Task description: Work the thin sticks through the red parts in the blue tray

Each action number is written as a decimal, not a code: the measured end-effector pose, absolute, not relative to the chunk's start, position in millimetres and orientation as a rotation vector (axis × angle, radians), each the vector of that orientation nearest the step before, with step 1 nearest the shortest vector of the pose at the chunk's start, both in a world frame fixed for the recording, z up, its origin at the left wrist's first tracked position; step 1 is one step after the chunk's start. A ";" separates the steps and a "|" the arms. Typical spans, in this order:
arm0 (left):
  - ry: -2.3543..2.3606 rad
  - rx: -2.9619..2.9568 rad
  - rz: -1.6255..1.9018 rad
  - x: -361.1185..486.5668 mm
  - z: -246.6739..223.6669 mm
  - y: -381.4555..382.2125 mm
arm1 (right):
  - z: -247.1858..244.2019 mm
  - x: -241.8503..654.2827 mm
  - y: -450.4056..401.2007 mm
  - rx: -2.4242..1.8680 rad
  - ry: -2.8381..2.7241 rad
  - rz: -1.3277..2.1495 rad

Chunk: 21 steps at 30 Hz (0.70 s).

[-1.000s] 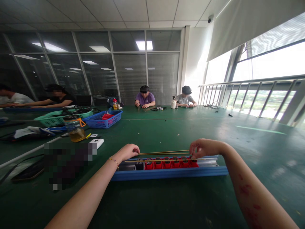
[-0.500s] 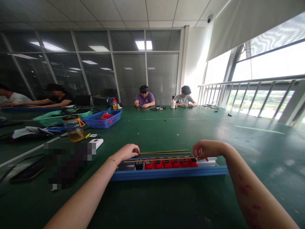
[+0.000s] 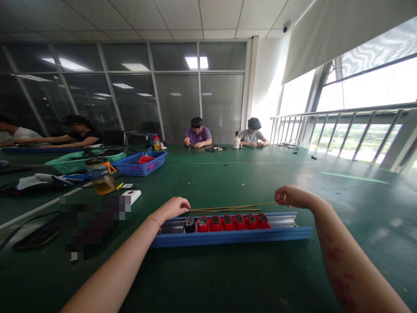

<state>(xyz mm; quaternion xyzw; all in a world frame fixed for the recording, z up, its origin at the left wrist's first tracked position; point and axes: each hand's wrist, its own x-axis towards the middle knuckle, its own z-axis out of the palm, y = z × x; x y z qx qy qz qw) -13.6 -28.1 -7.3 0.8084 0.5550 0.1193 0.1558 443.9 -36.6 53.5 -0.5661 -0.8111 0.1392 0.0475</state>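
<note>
Beyond six red blocks (image 3: 227, 225), two hands (image 3: 292, 197) flank three thin rods (image 3: 267, 204).

There's room to pass beyond the sticks (image 3: 228, 210), the channel (image 3: 231, 237) obstructing nearer

On the left of the desk (image 3: 208, 178), a green basket (image 3: 70, 166) with dark cables (image 3: 103, 152) stands beside a blue basket (image 3: 150, 168). A lidded jar (image 3: 104, 181) stands nearer. A white bottle (image 3: 236, 143) is located between two people (image 3: 201, 135) at the far edge. A metal railing (image 3: 342, 111) borders the window.
</note>
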 end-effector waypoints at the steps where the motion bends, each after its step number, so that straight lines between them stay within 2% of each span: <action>1: 1.586 2.319 0.347 -13.1 -6.6 -28.8 | 48.6 440.0 -34.3 -1.728 -2.483 0.452; 4: 1.573 2.336 0.347 -11.5 -4.5 -30.6 | 35.7 421.0 -28.9 -1.710 -2.533 0.531; 15: 1.660 2.448 0.281 -8.9 -2.2 -29.7 | 7.4 373.9 -18.3 -1.761 -2.574 0.078; 21: 1.654 2.499 0.243 -3.5 2.8 -34.2 | 8.8 370.7 -19.5 -1.713 -2.626 0.061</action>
